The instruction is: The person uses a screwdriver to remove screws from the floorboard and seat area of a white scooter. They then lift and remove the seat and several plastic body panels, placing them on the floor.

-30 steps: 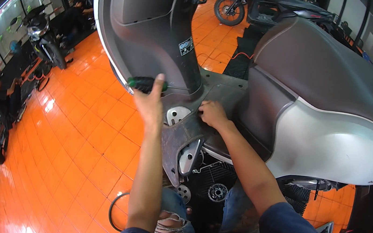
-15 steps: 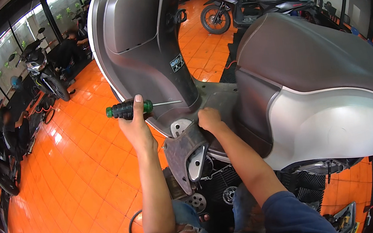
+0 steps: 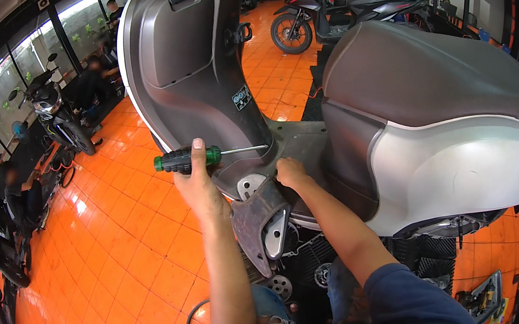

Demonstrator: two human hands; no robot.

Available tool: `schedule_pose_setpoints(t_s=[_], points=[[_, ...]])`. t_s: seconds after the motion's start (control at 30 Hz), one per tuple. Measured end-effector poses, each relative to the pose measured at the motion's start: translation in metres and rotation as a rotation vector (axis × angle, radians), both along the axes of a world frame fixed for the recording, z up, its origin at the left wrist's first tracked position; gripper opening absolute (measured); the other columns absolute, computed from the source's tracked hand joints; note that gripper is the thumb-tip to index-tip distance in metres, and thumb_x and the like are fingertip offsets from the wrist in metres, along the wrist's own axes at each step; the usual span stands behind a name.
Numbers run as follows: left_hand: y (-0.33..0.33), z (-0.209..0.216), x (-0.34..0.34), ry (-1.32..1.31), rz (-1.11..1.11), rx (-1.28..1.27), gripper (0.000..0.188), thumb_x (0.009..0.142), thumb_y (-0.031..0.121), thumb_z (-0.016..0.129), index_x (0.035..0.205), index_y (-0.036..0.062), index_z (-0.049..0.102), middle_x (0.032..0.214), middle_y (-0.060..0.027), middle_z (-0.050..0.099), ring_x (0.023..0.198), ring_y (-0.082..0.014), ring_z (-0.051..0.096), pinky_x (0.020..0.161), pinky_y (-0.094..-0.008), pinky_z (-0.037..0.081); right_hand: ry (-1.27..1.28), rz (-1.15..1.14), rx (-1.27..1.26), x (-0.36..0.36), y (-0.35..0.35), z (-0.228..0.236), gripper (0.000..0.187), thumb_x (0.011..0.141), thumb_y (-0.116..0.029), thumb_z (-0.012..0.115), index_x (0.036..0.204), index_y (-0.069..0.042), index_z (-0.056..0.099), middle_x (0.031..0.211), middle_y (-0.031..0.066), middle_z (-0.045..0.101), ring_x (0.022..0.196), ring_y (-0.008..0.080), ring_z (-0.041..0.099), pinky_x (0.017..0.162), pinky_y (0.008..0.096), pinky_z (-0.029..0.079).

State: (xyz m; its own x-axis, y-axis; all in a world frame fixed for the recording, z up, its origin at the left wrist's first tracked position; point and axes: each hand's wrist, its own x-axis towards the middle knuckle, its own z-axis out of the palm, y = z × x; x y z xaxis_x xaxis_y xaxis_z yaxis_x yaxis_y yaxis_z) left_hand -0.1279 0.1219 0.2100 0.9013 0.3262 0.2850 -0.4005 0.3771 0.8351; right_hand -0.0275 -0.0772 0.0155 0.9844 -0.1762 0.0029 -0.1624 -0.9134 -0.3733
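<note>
My left hand [image 3: 200, 186] is wrapped round a screwdriver [image 3: 187, 160] with a green and black handle, the thumb lying along the handle. Its bare metal shaft points right, across the lower leg shield of a grey and white scooter [image 3: 193, 105]. Closed over the footboard [image 3: 298, 132], my right hand [image 3: 290, 172] grips the edge of a dark grey floor mat [image 3: 254, 212] set with metal plates. The mat is raised and hangs tilted over the scooter's near side. My right fingertips are mostly hidden.
The scooter's brown seat [image 3: 431, 74] rises at right. Between my knees lie round metal parts [image 3: 280, 287] and a black ribbed mat. A loose plastic part [image 3: 484, 299] lies at lower right. Other motorcycles [image 3: 52, 107] and people stand or crouch at left on orange tiles.
My left hand and the screwdriver have shifted slightly right and down; the shaft now reaches nearer the footboard. The right hand keeps its grip at about the same spot.
</note>
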Motion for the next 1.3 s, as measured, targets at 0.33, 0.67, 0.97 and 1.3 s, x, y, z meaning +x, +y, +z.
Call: schedule_pose_setpoints(t_s=[0.33, 0.67, 0.97, 1.3], points=[[-0.012, -0.013, -0.003, -0.03, -0.064, 0.042, 0.041, 0.088, 0.029, 0.077, 0.106, 0.0009, 0.055, 0.092, -0.0069, 0.059, 0.078, -0.0159, 0.061, 0.068, -0.0321, 0.052, 0.132, 0.08, 0.029, 0.003, -0.002, 0.012, 0.04, 0.078, -0.021, 0.076, 0.112, -0.001, 0.071, 0.116, 0.0208, 0.068, 0.113, 0.0354, 0.064, 0.097, 0.0424, 0.051], [-0.015, -0.009, 0.011, -0.055, -0.029, 0.072, 0.043, 0.087, 0.031, 0.078, 0.109, 0.0022, 0.055, 0.092, -0.0056, 0.058, 0.079, -0.0149, 0.059, 0.067, -0.0317, 0.05, -0.162, 0.323, -0.141, 0.01, -0.002, 0.006, 0.02, 0.079, -0.01, 0.068, 0.097, -0.001, 0.071, 0.105, 0.0218, 0.07, 0.104, 0.0372, 0.067, 0.09, 0.0477, 0.053], [0.025, -0.039, 0.047, -0.076, 0.034, 0.186, 0.039, 0.088, 0.033, 0.075, 0.101, -0.0018, 0.065, 0.1, -0.011, 0.065, 0.094, -0.0187, 0.061, 0.081, -0.0338, 0.05, -0.451, 0.37, 0.169, -0.061, -0.04, 0.076, 0.021, 0.069, -0.022, 0.073, 0.085, -0.007, 0.075, 0.08, 0.0164, 0.071, 0.081, 0.0355, 0.069, 0.074, 0.0455, 0.054], [0.025, -0.036, 0.051, -0.069, -0.069, 0.158, 0.047, 0.089, 0.032, 0.075, 0.113, -0.0058, 0.063, 0.118, -0.0146, 0.062, 0.111, -0.0205, 0.061, 0.096, -0.0362, 0.05, -0.509, -0.82, 1.524, -0.527, -0.092, 0.027, 0.021, 0.089, -0.014, 0.063, 0.106, 0.0, 0.062, 0.089, 0.0041, 0.059, 0.081, 0.0128, 0.058, 0.07, 0.0283, 0.05]])
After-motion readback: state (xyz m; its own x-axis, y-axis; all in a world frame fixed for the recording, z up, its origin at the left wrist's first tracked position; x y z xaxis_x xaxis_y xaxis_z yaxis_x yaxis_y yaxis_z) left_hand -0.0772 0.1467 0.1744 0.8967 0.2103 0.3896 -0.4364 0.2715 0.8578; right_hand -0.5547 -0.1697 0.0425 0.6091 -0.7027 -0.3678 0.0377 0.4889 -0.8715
